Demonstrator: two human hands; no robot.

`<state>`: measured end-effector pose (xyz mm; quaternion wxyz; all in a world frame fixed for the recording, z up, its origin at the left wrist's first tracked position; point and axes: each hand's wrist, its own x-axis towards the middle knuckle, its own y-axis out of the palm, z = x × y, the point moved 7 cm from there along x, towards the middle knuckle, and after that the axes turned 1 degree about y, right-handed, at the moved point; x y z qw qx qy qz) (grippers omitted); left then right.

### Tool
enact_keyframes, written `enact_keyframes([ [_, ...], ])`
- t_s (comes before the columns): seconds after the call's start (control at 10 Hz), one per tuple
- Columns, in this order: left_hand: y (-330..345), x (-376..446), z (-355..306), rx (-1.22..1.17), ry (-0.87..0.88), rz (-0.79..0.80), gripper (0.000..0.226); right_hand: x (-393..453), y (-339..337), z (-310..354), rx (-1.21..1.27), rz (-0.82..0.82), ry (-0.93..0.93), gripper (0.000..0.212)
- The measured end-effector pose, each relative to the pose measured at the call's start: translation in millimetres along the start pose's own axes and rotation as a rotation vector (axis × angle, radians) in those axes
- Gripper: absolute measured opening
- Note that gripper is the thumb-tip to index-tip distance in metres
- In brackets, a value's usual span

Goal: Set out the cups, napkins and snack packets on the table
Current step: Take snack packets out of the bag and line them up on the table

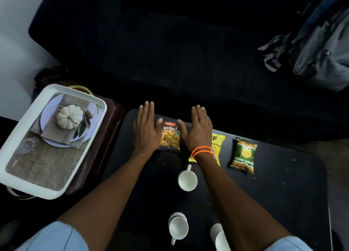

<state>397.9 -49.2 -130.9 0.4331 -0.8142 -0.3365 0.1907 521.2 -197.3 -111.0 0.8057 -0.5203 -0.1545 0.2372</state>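
Observation:
A dark "Mixture" snack packet [169, 136] lies flat at the far side of the black table [283, 184]. My left hand [145, 129] rests flat at its left edge and my right hand [197, 130] at its right edge, fingers spread, thumbs touching the packet. A yellow packet [219, 143] lies partly under my right wrist, and a green packet [244, 155] lies further right. Three white cups stand nearer me: one [187, 180] in the middle, one [178, 228] near the front, one [220, 237] at the front right, partly hidden by my right arm.
A white tray [11, 173] with a printed pumpkin picture sits on a dark wooden stand [105, 135] to the left of the table. A dark sofa [170, 52] runs behind the table, with a grey backpack [321, 48] at its right end.

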Motion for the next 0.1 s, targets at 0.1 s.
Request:
enact_keyframes([
  [0.1,-26.4,22.8,-27.2,0.046,0.091,-0.066,0.065,24.4,-41.8,4.1,-0.064,-0.096,-0.037,0.075],
])
